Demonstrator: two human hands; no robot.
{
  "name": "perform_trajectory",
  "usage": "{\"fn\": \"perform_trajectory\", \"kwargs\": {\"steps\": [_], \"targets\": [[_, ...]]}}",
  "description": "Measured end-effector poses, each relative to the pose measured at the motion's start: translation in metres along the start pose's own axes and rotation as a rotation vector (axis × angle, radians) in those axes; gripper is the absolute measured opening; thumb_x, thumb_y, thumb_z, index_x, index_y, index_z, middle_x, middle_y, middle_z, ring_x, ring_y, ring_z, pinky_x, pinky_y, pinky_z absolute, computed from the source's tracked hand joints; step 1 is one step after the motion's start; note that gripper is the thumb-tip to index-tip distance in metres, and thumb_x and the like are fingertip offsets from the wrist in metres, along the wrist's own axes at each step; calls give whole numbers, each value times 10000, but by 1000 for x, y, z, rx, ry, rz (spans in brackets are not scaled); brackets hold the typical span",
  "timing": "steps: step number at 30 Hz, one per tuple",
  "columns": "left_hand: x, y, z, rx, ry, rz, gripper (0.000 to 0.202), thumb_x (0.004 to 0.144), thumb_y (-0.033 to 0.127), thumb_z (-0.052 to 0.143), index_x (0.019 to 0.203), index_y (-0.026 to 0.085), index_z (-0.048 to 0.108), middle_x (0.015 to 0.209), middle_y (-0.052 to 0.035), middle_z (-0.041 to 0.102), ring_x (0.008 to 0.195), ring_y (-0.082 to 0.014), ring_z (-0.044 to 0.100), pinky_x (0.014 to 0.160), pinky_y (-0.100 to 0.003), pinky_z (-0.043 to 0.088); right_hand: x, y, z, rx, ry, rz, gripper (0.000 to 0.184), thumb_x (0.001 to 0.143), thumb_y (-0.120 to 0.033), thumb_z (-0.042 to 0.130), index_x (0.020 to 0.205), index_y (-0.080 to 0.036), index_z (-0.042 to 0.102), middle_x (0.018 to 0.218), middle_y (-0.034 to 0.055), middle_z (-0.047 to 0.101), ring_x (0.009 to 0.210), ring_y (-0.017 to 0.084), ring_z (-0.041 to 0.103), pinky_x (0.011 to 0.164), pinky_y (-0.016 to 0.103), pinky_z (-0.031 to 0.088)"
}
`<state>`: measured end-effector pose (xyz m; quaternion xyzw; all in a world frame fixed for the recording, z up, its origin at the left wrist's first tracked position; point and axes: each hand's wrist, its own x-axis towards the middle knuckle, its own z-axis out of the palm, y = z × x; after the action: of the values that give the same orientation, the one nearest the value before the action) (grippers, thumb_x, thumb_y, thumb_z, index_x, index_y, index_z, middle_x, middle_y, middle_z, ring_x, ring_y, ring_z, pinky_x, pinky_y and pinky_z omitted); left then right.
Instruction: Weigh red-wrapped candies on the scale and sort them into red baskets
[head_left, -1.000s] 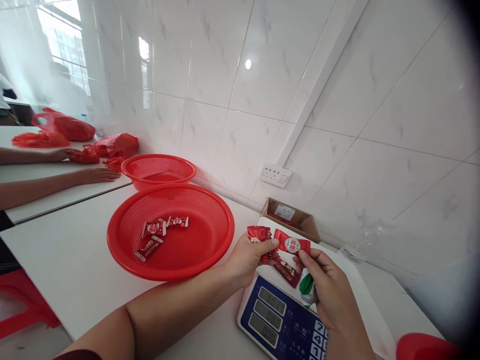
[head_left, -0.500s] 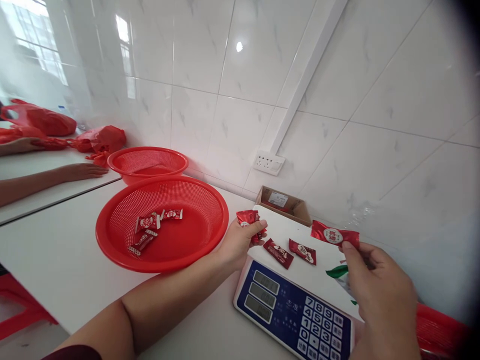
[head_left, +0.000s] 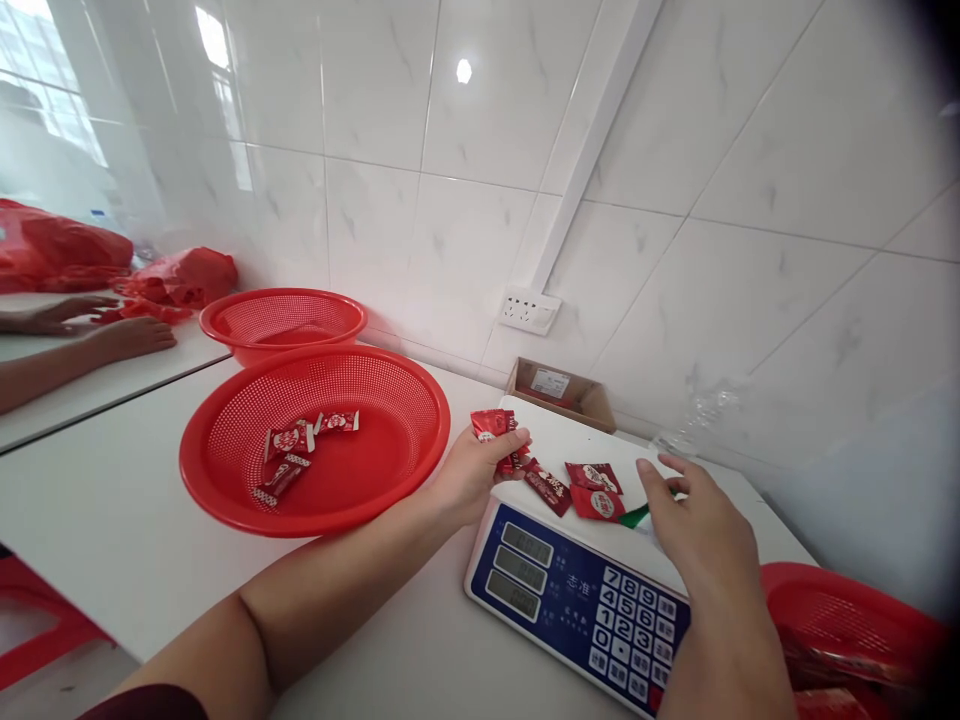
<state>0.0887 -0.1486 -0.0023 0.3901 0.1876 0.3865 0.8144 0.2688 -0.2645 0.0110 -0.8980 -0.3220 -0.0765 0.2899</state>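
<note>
Above the left edge of the scale, my left hand (head_left: 480, 465) is closed around a few red wrapped candies (head_left: 489, 424). On the white pan of the digital scale (head_left: 577, 590) lie several wrapped candies, among them a dark red one (head_left: 547, 487), another dark red one (head_left: 595, 476) and a bright red one (head_left: 598, 502). My right hand (head_left: 701, 525) is over the right part of the pan with thumb and forefinger apart. Beside its thumb shows a green-and-white wrapper (head_left: 636, 516), partly hidden by the hand.
A red colander (head_left: 405, 375) with several candies stands left of the scale, another red colander (head_left: 285, 298) behind it. A cardboard box (head_left: 596, 404) is by the wall. At right is a red basket (head_left: 832, 585). A co-worker's hands (head_left: 131, 338) are near red plastic bags (head_left: 180, 278).
My right hand has let go of the bright red candy, which now lies on the scale, and has drawn back slightly left. The co-worker's hands have shifted. The view has turned a little.
</note>
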Motion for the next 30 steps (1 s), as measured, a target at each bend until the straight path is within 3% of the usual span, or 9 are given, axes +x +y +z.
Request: {"fn": "perform_trajectory", "kwargs": {"steps": [4,7,10,12,14,16,19,24,30], "targets": [[0,-1,0,-7,-23,-5,333,600,349,774,763,149,563,714,-7,599,605,-88,555,538,-198,439,2,-4,6,29,-16,32,638,799,-574,324,1228,-146,522,1028,149,625,962,333,552,798,461,414],[-2,0,2,-7,-35,-26,294,630,332,756,755,144,568,710,-12,601,617,-94,563,563,-209,457,0,-7,6,31,61,-11,651,801,-526,345,1289,-115,472,1195,184,551,1132,370,445,906,514,349],[-7,4,6,-21,-70,-87,250,646,246,740,822,141,597,794,-41,630,668,-120,597,626,-250,486,-10,-18,-3,221,106,-90,606,796,-525,394,1262,-152,499,1201,147,562,1111,318,487,921,464,374],[-13,7,9,-36,-144,-120,333,626,166,734,937,157,613,917,-62,642,705,-137,615,662,-278,498,-22,-29,-12,411,-22,-117,559,761,-574,464,1171,-210,573,1067,96,639,964,271,579,832,405,451],[-18,9,13,-42,-241,-141,463,601,116,735,1040,189,610,1021,-69,629,737,-146,623,691,-296,502,-32,-39,-18,547,-239,-156,520,714,-600,541,1065,-228,637,950,70,674,852,243,614,743,352,492],[-23,11,16,-38,-324,-162,522,589,101,742,1082,211,610,1059,-68,619,773,-151,622,711,-302,502,-39,-46,-21,599,-428,-224,490,701,-596,575,1011,-227,661,946,63,675,841,230,618,726,320,498],[-27,12,17,-24,-382,-205,535,587,100,751,1090,223,616,1008,-59,632,797,-152,618,715,-299,501,-42,-50,-22,575,-552,-323,448,749,-575,538,1009,-230,656,983,49,664,858,213,611,741,303,491],[-23,8,12,4,-396,-225,496,605,140,765,1071,197,604,932,-56,643,805,-174,632,715,-328,512,-38,-45,-25,456,-423,-350,373,775,-515,499,934,-221,665,880,38,678,792,206,615,696,299,485],[-12,2,6,17,-228,-119,326,686,238,723,967,130,599,834,-71,647,689,-133,624,634,-264,519,-32,-40,-32,486,-160,-110,405,681,-508,524,861,-185,689,633,32,659,530,186,584,523,294,466]]}}
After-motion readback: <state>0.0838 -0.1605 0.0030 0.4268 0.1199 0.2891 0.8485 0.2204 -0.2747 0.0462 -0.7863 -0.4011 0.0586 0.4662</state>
